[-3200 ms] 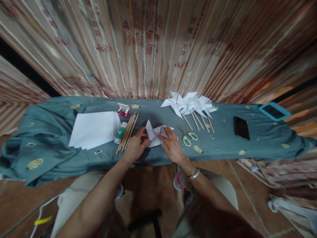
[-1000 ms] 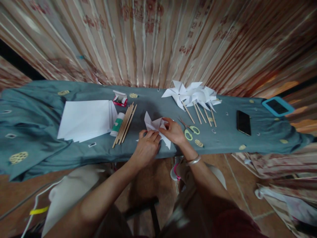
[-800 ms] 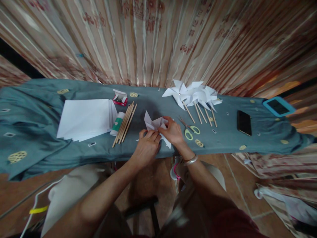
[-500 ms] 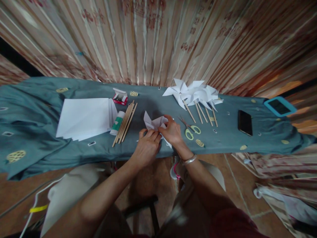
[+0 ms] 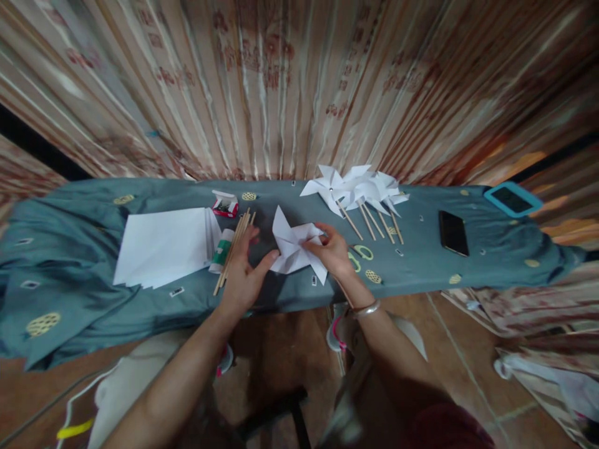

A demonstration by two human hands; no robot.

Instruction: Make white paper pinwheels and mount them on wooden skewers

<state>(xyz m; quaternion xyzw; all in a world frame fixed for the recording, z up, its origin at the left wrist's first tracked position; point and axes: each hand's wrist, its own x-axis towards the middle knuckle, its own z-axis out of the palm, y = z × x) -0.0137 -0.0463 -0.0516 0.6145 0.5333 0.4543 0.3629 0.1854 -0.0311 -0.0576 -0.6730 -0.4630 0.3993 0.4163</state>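
Bare hands here, left hand (image 5: 243,280) and right hand (image 5: 334,249) alike, and bare forearms behind them. On the right wrist there's a bangle (image 5: 367,308), silver-coloured, a slim shiny curved band! Down in the lower right corner comes deep maroon cloth — a sleeve (image 5: 452,425), by the look of it, dark with shadow. The trousers (image 5: 140,368) are pale, a greyish beige, brightest over the left knee and dim further in. And the footwear (image 5: 333,337) — light grey with a vivid pink strip, too small for finer detail.
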